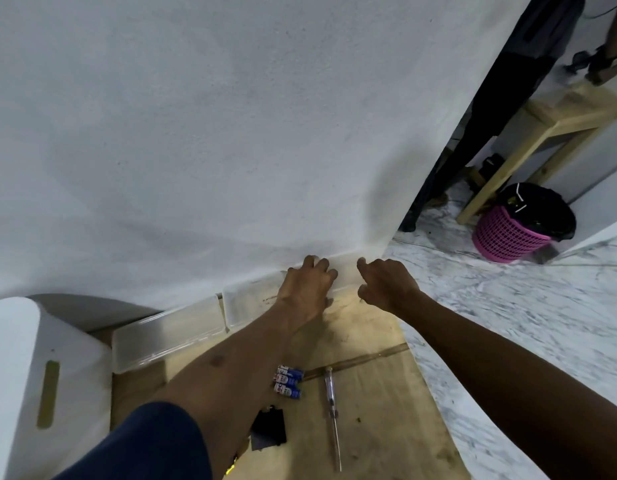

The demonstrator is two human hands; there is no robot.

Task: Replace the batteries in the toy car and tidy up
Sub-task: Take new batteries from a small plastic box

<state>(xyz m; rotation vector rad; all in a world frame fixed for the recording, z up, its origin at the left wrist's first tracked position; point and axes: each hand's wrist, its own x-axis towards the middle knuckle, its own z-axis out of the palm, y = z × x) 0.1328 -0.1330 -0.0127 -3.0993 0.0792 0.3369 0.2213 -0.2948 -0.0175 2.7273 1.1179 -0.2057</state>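
Batteries (288, 381), three in blue and white, lie side by side on the brown board (376, 431) just right of the left forearm; their lettering is too blurred to read. A white wall (196, 133) fills most of the view; the board lies against its foot on a marbled floor (507, 323). At the left a white bin (30, 375) is cut off by the frame edge. Two clear boxes stand along the wall; the second clear box (168, 337) is nearer the bin. The left hand (308, 285) lies on the clear plastic box (251, 299), fingers bent over its far rim. The right hand (386, 285) is just beside that box's right end, fingers curled; whether it touches or holds anything I cannot tell. Far right, a pink basket (507, 237) lined with a black bag stands near a wooden bench (559, 112). A screwdriver (333, 410) lies right of the batteries, apart from them. A black flat piece (270, 427) is partly hidden by the left forearm; a yellow scrap (230, 471) shows below the sleeve, too little of it to name.
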